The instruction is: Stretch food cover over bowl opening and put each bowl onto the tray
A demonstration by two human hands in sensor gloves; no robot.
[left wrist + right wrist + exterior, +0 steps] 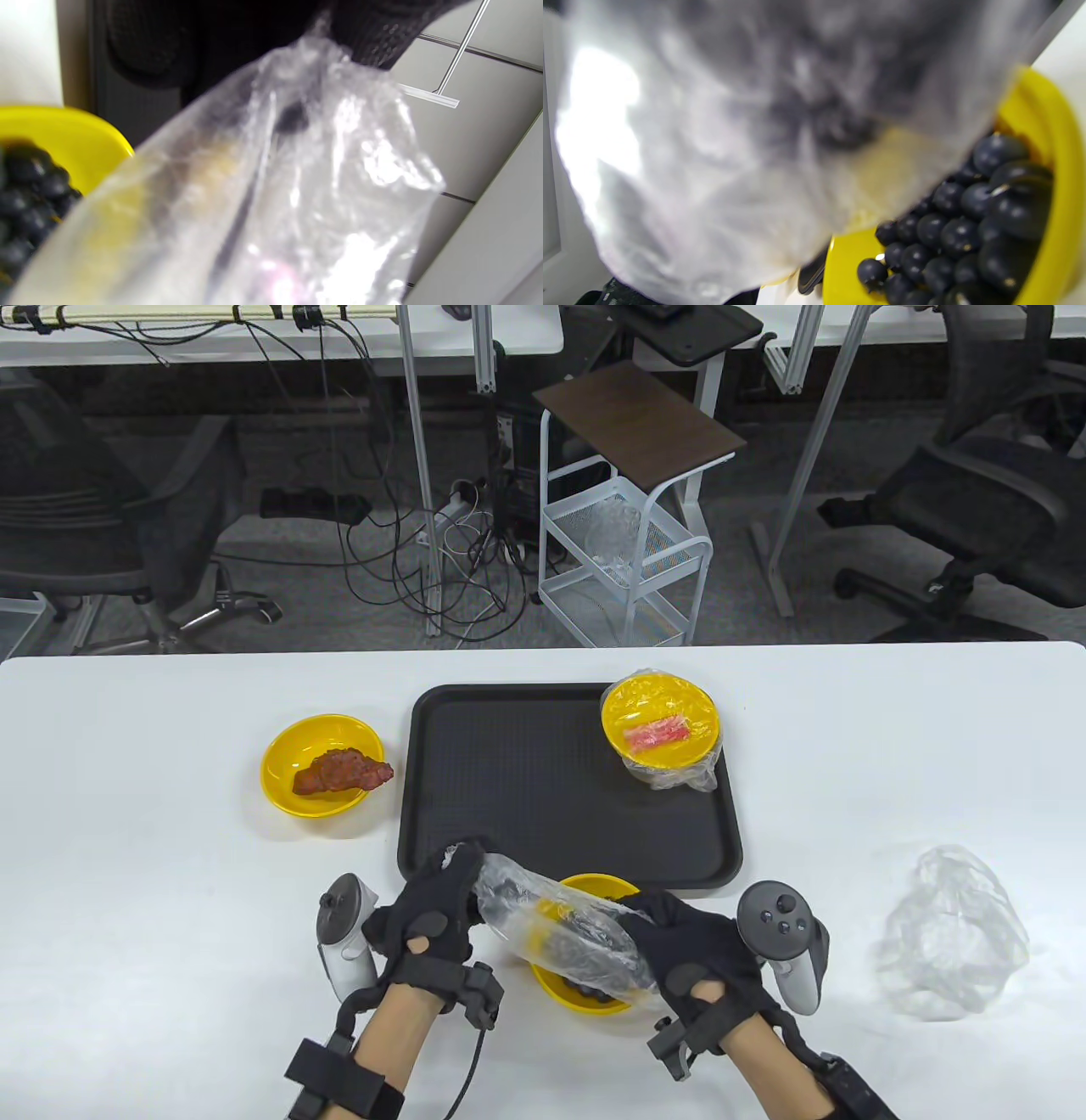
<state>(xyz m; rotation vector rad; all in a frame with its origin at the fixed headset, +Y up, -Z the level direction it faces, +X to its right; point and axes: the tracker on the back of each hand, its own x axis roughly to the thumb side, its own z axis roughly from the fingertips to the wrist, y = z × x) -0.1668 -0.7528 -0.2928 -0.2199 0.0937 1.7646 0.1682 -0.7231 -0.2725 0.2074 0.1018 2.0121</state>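
A clear plastic food cover (560,933) is stretched between both hands above a yellow bowl of dark grapes (585,997) near the table's front edge. My left hand (454,878) grips the cover's left end; my right hand (657,925) grips its right end. The cover (275,190) fills the left wrist view, with the grape bowl (63,140) at lower left. In the right wrist view the cover (734,140) hangs over the grapes (967,224). A covered yellow bowl (662,723) sits on the black tray (526,780) at its far right corner. An uncovered yellow bowl with brown meat (322,765) stands left of the tray.
A crumpled clear plastic cover (950,937) lies on the white table (153,857) at the right. Beyond the table's far edge stand a white wire cart (628,551), office chairs and cables on the floor.
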